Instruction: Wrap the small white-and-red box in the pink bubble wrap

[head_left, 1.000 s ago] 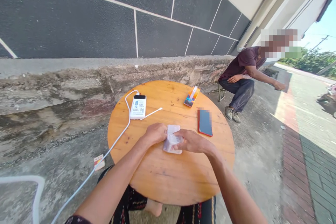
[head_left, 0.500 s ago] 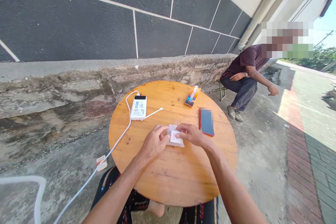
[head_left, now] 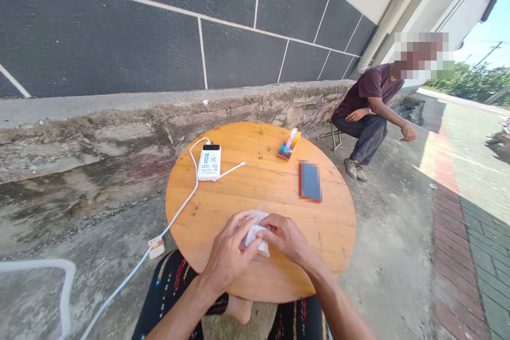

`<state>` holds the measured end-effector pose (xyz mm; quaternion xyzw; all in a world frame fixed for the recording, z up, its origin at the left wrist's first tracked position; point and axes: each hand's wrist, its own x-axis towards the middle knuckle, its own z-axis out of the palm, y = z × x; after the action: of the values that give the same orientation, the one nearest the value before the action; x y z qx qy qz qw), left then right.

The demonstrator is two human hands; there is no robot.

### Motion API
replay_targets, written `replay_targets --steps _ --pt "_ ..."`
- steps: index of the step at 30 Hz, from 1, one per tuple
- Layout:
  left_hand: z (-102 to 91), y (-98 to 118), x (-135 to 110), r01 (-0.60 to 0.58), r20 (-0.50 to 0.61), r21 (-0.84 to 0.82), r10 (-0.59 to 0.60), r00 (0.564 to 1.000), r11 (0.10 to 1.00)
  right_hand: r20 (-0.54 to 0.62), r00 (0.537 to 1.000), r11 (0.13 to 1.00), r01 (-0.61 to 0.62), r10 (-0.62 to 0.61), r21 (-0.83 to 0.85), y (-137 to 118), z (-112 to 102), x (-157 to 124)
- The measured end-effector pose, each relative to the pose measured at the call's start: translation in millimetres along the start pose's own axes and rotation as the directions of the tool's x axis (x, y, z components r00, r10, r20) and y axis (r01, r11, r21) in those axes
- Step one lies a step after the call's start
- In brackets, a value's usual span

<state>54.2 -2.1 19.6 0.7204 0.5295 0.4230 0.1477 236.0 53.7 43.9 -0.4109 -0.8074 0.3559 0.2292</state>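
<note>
A small translucent plastic packet (head_left: 263, 248) with something white in it is between my hands, over the near part of the round wooden table (head_left: 258, 281). My left hand (head_left: 233, 244) grips its left side with thumb and fingers. From the right, my right hand (head_left: 285, 236) pinches the packet near its middle, thumb against the white part. My fingers cover much of it, so the print on it cannot be read. Beyond my right hand lies a phone (head_left: 309, 181) with a red edge, its screen blurred out.
A white power bank (head_left: 209, 163) with a white cable (head_left: 181, 206) lies at the table's left. An orange and blue box (head_left: 289, 144) is at the back right. On the floor lies a small carton (head_left: 156, 248). Another person (head_left: 374, 95) sits on a stool at right.
My hands have drawn the packet nearer to me and slightly left. My left fingers now cover more of it. The view has shifted a little.
</note>
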Motion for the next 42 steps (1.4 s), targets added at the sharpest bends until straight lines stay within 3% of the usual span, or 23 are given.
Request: replay_targets --steps 3,7,11,17,24,27,30,42 --pt "1.8 0 -7 -0.044 -0.035 -0.015 0.043 0.998 0.999 -0.066 0.998 0.998 0.015 -0.012 0.055 1 1 -6" --pt "4.9 -2 -9 -0.051 -0.076 -0.032 0.048 0.996 0.998 -0.209 0.97 0.991 -0.133 0.128 -0.01 7 -11 2" --pt "4.6 -1 -8 -0.065 -0.056 -0.037 0.063 0.996 0.997 -0.164 0.964 0.954 -0.236 0.207 -0.183 11 -12 16" --pt "4.0 -1 -9 -0.056 -0.061 -0.049 0.053 0.997 0.997 -0.111 0.968 0.955 -0.242 0.225 -0.174 7 1 29" --pt "3.5 -1 -9 -0.049 -0.055 -0.064 0.045 0.997 0.997 -0.086 0.973 0.975 -0.219 0.215 -0.039 4 2 26" --pt "3.1 -1 -9 -0.045 -0.052 -0.069 0.041 0.998 0.997 -0.12 0.963 0.959 -0.217 0.241 0.185 9 9 25" --pt "2.9 -1 -9 -0.046 -0.055 -0.061 0.043 0.998 0.997 -0.146 0.944 0.881 -0.212 0.297 0.422 13 17 28" --pt "1.9 3 -11 -0.046 -0.049 -0.074 0.043 0.998 0.996 -0.158 0.941 0.858 -0.191 0.298 0.477 14 21 35"
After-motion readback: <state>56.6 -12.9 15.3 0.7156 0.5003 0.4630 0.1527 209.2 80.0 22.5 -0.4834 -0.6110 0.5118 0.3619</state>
